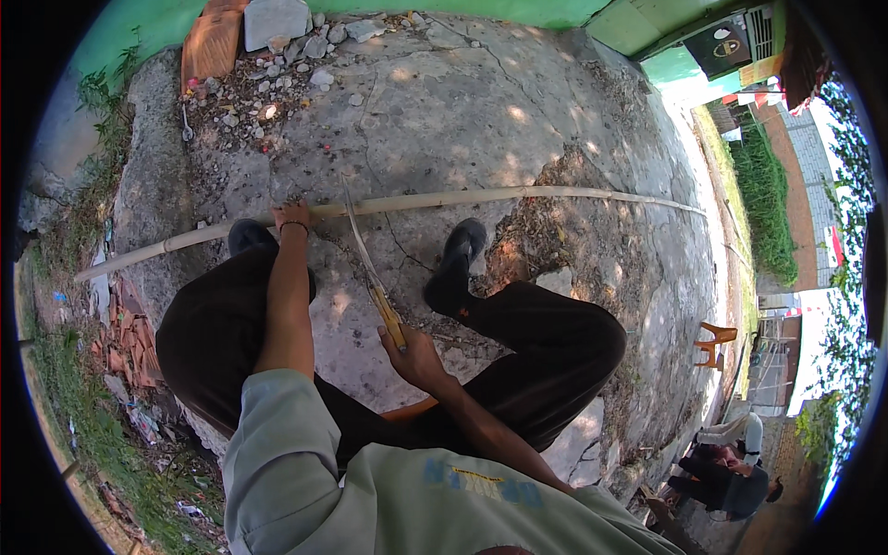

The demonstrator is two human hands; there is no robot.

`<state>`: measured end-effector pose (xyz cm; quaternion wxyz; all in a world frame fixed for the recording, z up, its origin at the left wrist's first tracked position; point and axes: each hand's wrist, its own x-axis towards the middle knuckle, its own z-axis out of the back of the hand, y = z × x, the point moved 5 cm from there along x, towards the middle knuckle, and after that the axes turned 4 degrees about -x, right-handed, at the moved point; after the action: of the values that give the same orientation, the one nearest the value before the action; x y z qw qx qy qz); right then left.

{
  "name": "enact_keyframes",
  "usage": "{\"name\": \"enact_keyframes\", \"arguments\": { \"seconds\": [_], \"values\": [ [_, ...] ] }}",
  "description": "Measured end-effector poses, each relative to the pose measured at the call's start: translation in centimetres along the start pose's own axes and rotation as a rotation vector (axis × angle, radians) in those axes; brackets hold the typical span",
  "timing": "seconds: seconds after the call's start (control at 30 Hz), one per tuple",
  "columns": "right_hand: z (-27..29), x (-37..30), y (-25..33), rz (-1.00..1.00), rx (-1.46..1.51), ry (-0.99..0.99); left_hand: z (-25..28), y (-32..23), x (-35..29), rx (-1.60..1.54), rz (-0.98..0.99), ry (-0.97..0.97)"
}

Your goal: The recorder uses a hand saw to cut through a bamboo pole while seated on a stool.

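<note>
A long, pale bamboo pole (481, 195) lies crosswise in front of me, bowing from the far left to the right. My left hand (294, 216) grips it near my left shoe, with a dark band round the wrist. My right hand (414, 359) is closed on the yellow-brown handle of a long knife (366, 261) with a slim, slightly curved blade. Its blade reaches forward and crosses the pole just right of my left hand. Whether the edge touches the pole I cannot tell.
Cracked concrete (444, 102) spreads under the pole. Rubble (319, 46) and roof tiles (211, 44) lie at the far left, with broken red tiles (129, 342) near left. An orange plastic chair (714, 346) and a person (731, 481) are on the right.
</note>
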<state>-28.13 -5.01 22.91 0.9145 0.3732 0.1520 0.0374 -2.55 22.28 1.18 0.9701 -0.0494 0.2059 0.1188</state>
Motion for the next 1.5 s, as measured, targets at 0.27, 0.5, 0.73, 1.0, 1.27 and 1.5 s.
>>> {"name": "enact_keyframes", "arguments": {
  "seconds": [0.27, 0.5, 0.73, 1.0, 1.27, 1.5],
  "values": [
    [1.4, -1.7, 1.3, 0.055, -0.073, 0.031, -2.6, 1.9, 1.7, -0.077, -0.019, 0.025],
    [0.0, -1.7, 0.9, 0.117, -0.052, 0.022, -4.7, 3.3, 2.4, -0.063, 0.102, 0.101],
    [1.1, -0.6, 0.1, 0.131, -0.074, 0.019, -2.3, 0.7, 3.0, 0.020, -0.096, 0.047],
    [0.3, 2.2, -1.7, 0.174, 0.046, -0.069, 0.0, 2.7, -1.4, -0.034, -0.004, 0.008],
    [3.5, 4.3, -2.9, -0.046, 0.167, -0.108, 1.7, 0.7, -2.9, -0.140, -0.058, 0.064],
    [4.1, 3.8, -2.2, -0.035, 0.217, -0.244, 2.0, 1.4, -1.3, -0.053, -0.062, 0.154]
  ]
}}
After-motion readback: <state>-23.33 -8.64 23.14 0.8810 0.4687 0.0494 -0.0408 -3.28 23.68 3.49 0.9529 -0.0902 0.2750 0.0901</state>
